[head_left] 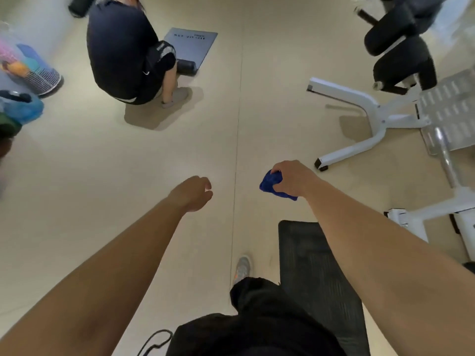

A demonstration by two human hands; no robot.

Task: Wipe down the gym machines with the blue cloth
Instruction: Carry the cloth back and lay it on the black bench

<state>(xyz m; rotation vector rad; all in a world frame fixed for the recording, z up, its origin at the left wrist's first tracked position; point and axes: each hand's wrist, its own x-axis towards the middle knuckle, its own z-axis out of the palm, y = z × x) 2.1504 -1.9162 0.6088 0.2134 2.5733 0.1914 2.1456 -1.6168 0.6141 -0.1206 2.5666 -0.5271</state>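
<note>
The machine (376,116) stands ahead and to the right, with one white base leg pointing toward the right hand (295,178), which is the nearer. That hand grips the bunched cloth (271,183). The left hand (192,193) is loosely curled and empty.

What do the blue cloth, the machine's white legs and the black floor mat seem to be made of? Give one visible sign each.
Blue cloth: soft, likely microfibre fabric; it bunches up in the right hand.
White legs: probably painted steel tube; smooth, glossy, square-ended with dark caps.
Black floor mat: likely rubber or foam; matte, finely ribbed surface.
</note>
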